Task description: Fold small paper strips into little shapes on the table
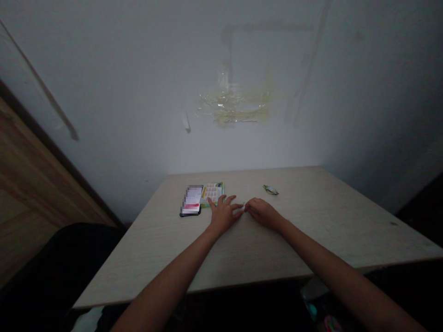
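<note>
My left hand (224,215) lies low over the table with its fingers spread. Its outer fingers reach over the lower edge of a printed card or booklet (212,191) with rows of small pictures. The thumb and index finger point right, toward a tiny whitish piece (243,207) between the two hands. My right hand (261,212) has its fingers curled and pinched together at that piece, whose kind I cannot make out. Left of the card lies a phone (191,200) with its screen lit. A small crumpled green and white wrapper (270,189) rests beyond my right hand.
The pale wooden table (332,216) stands against a grey wall (138,92) with yellowed tape (242,108) on it. A wooden panel (38,180) leans at the left above a dark object (62,258). Something colourful (320,306) is partly visible below the table's front edge.
</note>
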A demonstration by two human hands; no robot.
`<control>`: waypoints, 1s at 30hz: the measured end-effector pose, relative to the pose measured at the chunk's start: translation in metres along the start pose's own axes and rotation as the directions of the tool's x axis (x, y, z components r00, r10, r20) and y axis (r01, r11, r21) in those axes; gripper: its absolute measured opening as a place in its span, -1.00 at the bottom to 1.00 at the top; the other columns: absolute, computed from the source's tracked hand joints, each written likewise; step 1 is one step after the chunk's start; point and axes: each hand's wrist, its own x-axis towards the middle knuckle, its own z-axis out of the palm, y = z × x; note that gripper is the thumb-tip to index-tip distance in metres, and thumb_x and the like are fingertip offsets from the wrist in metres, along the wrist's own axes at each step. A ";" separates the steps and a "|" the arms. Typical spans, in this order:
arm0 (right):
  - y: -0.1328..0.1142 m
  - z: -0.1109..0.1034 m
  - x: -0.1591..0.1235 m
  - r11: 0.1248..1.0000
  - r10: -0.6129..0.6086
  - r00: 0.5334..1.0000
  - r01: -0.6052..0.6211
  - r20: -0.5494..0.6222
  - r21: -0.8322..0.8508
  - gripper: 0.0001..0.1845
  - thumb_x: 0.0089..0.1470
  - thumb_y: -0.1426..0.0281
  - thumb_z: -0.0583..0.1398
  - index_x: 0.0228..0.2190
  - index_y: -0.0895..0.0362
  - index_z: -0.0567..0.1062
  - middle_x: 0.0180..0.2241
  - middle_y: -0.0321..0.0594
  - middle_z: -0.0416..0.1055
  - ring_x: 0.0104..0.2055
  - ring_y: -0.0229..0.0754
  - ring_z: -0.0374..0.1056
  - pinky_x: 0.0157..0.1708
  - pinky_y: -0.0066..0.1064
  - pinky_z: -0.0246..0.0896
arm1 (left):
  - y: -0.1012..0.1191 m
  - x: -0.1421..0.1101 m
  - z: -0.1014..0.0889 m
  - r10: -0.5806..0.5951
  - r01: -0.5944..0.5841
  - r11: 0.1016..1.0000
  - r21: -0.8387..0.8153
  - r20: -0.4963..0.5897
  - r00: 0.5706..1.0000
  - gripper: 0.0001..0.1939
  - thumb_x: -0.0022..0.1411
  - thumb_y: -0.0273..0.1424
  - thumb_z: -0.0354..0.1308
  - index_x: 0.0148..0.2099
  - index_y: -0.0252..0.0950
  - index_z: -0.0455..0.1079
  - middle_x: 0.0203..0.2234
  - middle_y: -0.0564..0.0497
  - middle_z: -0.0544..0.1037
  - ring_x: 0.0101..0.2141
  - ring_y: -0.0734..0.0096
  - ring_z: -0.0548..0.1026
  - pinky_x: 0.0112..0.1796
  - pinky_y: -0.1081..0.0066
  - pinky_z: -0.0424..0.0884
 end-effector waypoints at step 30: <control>0.033 0.018 0.000 0.980 0.158 0.978 -0.172 -0.135 -0.096 -0.74 0.19 0.35 0.18 -0.10 0.10 0.55 0.00 -0.04 0.44 0.10 -0.05 0.25 0.13 -0.09 0.15 | -0.002 0.001 0.000 0.047 -0.042 0.997 -0.061 0.072 0.996 -0.72 0.32 -0.13 0.09 0.05 0.21 0.45 0.20 0.14 0.39 0.24 0.00 0.13 0.14 -0.48 -0.40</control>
